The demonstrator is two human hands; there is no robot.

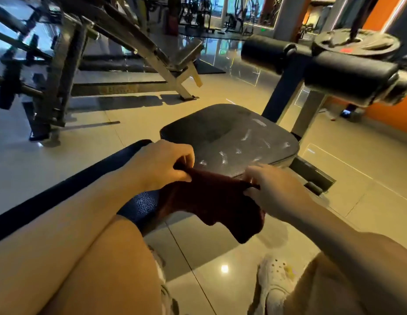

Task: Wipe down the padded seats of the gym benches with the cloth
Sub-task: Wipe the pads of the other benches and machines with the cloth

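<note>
Head view: left hand (160, 163) at nine o'clock, right hand (269, 188) at three, both pinching the dark red cloth (211, 203). Stretched flat, likely for wiping the streaky seat pad (229, 137) at twelve.

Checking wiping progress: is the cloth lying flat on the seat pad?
No, both hands hold the cloth up, short of the seat pad.

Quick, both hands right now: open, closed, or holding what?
Left hand: pinching the top edge of the dark red cloth.
Right hand: pinching the cloth's other end, by the padded seat.
</note>
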